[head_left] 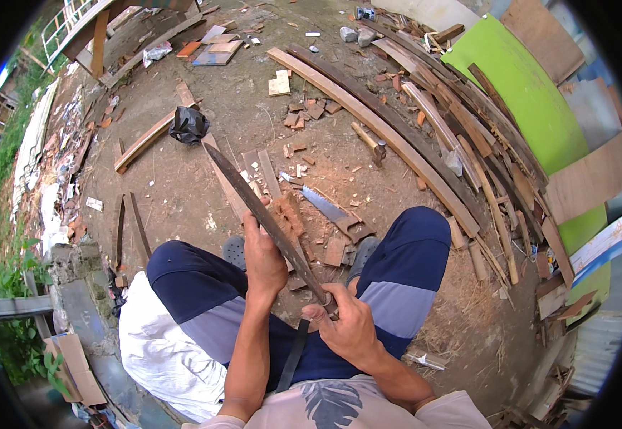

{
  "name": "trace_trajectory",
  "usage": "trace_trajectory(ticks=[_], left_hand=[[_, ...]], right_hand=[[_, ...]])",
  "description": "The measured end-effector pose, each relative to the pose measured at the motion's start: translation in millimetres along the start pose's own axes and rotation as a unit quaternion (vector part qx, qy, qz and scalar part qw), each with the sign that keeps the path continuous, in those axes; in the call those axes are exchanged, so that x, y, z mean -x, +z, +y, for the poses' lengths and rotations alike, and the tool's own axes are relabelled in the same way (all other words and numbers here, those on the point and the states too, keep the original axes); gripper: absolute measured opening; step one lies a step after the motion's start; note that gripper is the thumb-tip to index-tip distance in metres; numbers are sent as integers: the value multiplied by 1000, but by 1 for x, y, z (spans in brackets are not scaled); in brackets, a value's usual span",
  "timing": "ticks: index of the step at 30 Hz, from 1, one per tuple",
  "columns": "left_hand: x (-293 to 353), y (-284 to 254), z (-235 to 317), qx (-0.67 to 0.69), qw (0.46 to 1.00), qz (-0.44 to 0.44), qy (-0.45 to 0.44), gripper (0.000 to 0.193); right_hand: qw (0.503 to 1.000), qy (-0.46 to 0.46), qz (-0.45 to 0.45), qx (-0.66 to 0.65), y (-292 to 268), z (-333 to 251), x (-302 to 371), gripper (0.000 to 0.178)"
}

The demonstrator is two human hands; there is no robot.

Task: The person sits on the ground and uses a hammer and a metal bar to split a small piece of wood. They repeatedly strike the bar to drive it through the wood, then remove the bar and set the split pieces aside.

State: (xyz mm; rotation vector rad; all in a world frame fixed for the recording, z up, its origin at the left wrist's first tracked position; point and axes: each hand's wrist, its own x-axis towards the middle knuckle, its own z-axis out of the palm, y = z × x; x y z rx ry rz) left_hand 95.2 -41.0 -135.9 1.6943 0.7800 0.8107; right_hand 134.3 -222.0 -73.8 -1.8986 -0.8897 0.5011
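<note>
A long, dark, rust-brown blade that looks like a machete (253,204) slants across my lap, its narrow tip far out to the left. My left hand (264,261) is closed around the blade's middle. Near my body, my right hand (346,322) grips the end by a metal collar, so the handle is mostly hidden. A black strap (295,354) hangs just below that hand. On the ground past my knees lies a hand saw (331,213) with a wooden handle. Further out rests a hammer-like tool (370,145) with a wooden shaft.
Long wooden planks (382,136) curve along the right, beside a heap of scrap timber (482,136). A green panel (522,93) leans behind it. Ahead lie wood offcuts (311,111) and a black plastic bag (188,125). White cloth (164,354) sits by my left thigh.
</note>
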Motion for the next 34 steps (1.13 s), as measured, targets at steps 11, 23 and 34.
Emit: trace_trajectory(ticks=[11,23,34], left_hand=[[-1,8,21,19,999,-5,-45,56],[-1,15,31,45,995,-30,-79,58],[-78,-49,135,-149,937,136,285,80]], right_hand=[[995,78,-49,-32,-13,-8,-4,54],[985,152,-87,-7,-35,-22,-10,53],[983,162,-83,-14,-41,-28,-16,57]])
